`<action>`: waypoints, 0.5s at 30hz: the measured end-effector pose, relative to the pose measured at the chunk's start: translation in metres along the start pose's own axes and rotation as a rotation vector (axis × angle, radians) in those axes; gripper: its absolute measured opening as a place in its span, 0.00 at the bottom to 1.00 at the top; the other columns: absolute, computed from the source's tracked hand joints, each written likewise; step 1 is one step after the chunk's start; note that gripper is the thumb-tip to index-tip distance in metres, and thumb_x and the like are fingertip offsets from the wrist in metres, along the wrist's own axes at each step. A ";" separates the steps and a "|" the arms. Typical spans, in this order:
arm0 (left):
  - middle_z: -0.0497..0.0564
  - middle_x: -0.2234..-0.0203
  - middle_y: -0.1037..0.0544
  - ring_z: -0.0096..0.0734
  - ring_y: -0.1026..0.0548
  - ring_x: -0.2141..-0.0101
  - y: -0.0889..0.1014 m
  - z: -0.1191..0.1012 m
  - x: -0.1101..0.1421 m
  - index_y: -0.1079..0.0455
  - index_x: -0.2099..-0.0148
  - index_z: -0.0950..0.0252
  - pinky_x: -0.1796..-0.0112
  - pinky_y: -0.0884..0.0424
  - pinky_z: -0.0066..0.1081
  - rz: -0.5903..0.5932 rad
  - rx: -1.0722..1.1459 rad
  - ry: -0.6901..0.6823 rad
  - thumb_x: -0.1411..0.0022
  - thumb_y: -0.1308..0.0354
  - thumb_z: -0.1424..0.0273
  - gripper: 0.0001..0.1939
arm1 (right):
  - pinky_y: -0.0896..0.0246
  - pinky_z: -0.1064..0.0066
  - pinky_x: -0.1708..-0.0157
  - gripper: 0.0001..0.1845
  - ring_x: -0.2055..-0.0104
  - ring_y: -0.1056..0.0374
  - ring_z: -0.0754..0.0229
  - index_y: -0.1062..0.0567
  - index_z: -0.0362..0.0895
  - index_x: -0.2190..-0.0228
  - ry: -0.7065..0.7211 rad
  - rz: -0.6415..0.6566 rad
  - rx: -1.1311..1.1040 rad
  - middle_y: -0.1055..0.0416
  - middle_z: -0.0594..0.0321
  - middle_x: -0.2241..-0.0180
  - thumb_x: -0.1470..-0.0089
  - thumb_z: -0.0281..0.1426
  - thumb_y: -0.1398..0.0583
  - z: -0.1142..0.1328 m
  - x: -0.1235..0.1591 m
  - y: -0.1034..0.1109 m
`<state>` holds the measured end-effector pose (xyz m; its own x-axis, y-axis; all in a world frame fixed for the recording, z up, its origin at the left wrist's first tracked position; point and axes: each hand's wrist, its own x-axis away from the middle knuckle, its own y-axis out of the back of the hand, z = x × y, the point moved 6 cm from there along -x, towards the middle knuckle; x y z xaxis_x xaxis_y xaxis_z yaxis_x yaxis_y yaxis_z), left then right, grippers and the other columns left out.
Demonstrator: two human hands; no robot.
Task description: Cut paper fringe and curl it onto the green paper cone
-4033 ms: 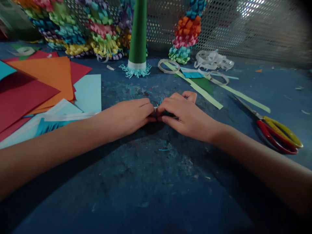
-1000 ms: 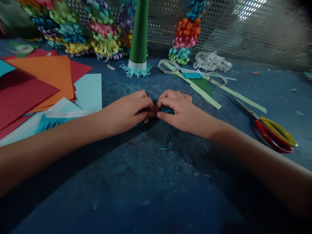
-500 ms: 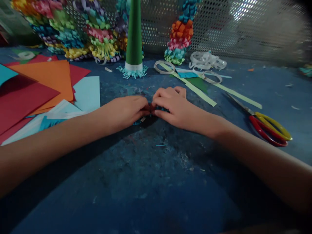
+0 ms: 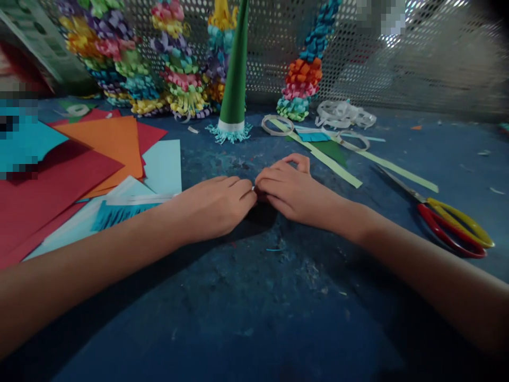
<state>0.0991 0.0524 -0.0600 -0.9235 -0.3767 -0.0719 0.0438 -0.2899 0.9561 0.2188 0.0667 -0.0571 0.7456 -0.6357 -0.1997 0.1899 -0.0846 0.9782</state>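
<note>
My left hand (image 4: 220, 207) and my right hand (image 4: 292, 188) meet at the fingertips just above the dark blue table (image 4: 222, 318). Fingers of both hands are closed in a pinch. Only a tiny whitish edge shows between them; the rest of what they grip is hidden. Behind them stands a tall green paper cone (image 4: 235, 79), with a white band and light blue fringe at its base. Beside my left forearm, a blue fringed paper strip (image 4: 121, 213) lies on light blue sheets, partly covered by the arm.
Red sheets (image 4: 75, 183), orange paper (image 4: 115, 143) and light blue paper (image 4: 166, 164) are piled at left. Red-and-yellow-handled scissors (image 4: 453, 225) lie at right. Pale green strips (image 4: 338, 167), tape rings (image 4: 277, 126) and crumpled clear tape (image 4: 344, 114) sit behind. Colourful curled-paper columns (image 4: 183, 69) line the mesh back panel.
The view has shifted, so the table things sit lower and further right. My left hand has rolled, its back now covering the bit of blue and white that showed beneath its fingers.
</note>
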 end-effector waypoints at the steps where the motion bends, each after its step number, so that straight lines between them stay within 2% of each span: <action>1: 0.58 0.68 0.22 0.42 0.23 0.65 0.000 0.000 0.000 0.26 0.59 0.69 0.63 0.29 0.37 -0.005 0.010 0.003 0.27 0.53 0.73 0.14 | 0.57 0.51 0.45 0.14 0.55 0.33 0.50 0.27 0.45 0.64 -0.010 0.000 -0.024 0.24 0.54 0.58 0.36 0.24 0.52 -0.001 0.000 0.000; 4: 0.59 0.67 0.22 0.43 0.23 0.64 -0.001 0.004 -0.003 0.26 0.58 0.70 0.62 0.29 0.38 -0.015 0.079 0.027 0.26 0.51 0.68 0.15 | 0.56 0.53 0.49 0.11 0.57 0.34 0.52 0.30 0.45 0.67 -0.049 0.022 -0.106 0.26 0.57 0.59 0.37 0.25 0.50 -0.002 -0.002 -0.002; 9: 0.54 0.65 0.23 0.36 0.23 0.65 -0.007 0.017 -0.009 0.28 0.57 0.68 0.64 0.30 0.32 0.057 0.320 0.157 0.29 0.48 0.76 0.07 | 0.56 0.53 0.49 0.06 0.54 0.35 0.51 0.31 0.46 0.68 -0.116 0.062 -0.199 0.28 0.58 0.58 0.40 0.27 0.47 -0.008 -0.005 -0.002; 13: 0.56 0.64 0.22 0.39 0.23 0.63 -0.005 0.014 -0.011 0.29 0.57 0.69 0.62 0.30 0.34 0.060 0.200 0.089 0.29 0.49 0.75 0.07 | 0.57 0.50 0.46 0.07 0.50 0.35 0.50 0.30 0.46 0.66 -0.175 0.095 -0.309 0.29 0.57 0.55 0.37 0.31 0.46 -0.014 -0.004 0.001; 15: 0.57 0.64 0.21 0.39 0.22 0.63 -0.005 0.014 -0.013 0.28 0.56 0.69 0.62 0.29 0.33 0.083 0.215 0.097 0.29 0.49 0.74 0.08 | 0.58 0.50 0.45 0.07 0.49 0.36 0.50 0.28 0.46 0.64 -0.184 0.103 -0.338 0.29 0.56 0.54 0.36 0.32 0.46 -0.016 -0.002 0.003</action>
<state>0.1050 0.0712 -0.0599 -0.8786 -0.4775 -0.0075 0.0265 -0.0644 0.9976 0.2276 0.0798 -0.0543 0.6507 -0.7571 -0.0585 0.3425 0.2239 0.9125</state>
